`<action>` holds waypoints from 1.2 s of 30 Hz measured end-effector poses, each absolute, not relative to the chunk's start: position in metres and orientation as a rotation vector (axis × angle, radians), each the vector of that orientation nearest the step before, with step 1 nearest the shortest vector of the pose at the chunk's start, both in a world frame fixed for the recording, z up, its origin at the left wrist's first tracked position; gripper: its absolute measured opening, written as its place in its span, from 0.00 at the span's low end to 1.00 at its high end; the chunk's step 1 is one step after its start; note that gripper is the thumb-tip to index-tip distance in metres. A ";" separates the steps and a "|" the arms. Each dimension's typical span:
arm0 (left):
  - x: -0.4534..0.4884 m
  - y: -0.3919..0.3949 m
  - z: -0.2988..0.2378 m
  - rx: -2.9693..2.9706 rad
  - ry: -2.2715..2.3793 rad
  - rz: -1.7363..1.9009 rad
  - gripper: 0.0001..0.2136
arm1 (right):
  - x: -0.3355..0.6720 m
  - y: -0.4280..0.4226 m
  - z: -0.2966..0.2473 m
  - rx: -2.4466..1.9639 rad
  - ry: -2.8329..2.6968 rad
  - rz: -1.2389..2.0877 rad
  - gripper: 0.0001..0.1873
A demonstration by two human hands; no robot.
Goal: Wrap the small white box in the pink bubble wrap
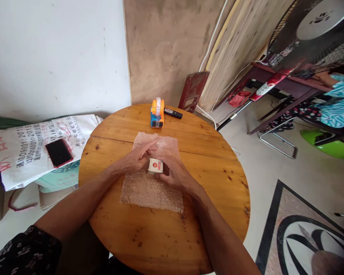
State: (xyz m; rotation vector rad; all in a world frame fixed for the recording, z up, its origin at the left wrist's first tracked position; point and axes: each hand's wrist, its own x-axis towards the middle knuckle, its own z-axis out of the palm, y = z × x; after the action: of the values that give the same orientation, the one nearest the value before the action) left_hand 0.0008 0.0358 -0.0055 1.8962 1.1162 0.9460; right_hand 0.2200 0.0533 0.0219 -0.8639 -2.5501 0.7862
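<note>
Resting at the centre of a round wooden tabletop (126, 236), a sheet of bubble wrap (149, 191) is shown lying flat, with a small white box (155, 166) bearing a red mark set on its middle. The box is gripped by the right hand (174, 175), whose fingers are curled closed around the right side of the box, the red-marked face being turned toward the camera. The left hand (137, 158) is laid just beside the box on its left, touching the wrap, with the fingers loosely extended and the thumb drawn near the box's upper edge; whether this hand also presses on the box itself cannot be told from the view. Both forearms are seen reaching in from the lower edge of the picture, the left one emerging from a dark patterned sleeve (23, 252). At the far edge of the tabletop, well apart from the hands, an orange and blue tape dispenser (157, 112) is stood upright, and a dark slim device (172, 112) is laid just beside it on the right. To the left of the tabletop, a phone in a red case (59, 152) is seen lying on a printed white sack (25, 152). A large fan (312, 30) is visible at the upper right.
</note>
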 end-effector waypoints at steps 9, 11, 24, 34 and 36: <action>0.003 0.035 -0.011 1.930 1.105 0.933 0.37 | 0.223 0.056 0.023 -0.820 -2.534 0.893 0.33; 0.003 0.035 -0.010 1.920 1.091 0.932 0.37 | 0.225 0.056 0.025 -0.735 -2.475 1.007 0.36; -0.009 0.033 0.002 1.948 1.150 0.954 0.22 | 0.233 0.073 0.008 -1.135 -2.034 1.127 0.19; 0.004 0.022 0.019 2.233 1.167 0.599 0.22 | 0.232 0.071 0.006 -1.109 -2.065 1.101 0.18; 0.005 0.021 0.019 2.241 1.175 0.591 0.21 | 0.233 0.071 0.007 -1.100 -2.085 1.092 0.17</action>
State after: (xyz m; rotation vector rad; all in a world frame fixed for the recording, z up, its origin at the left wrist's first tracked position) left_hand 0.0048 0.0212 0.0191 2.2407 1.1747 0.5908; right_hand 0.2326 0.0709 0.0072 -1.0997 -2.0850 1.0923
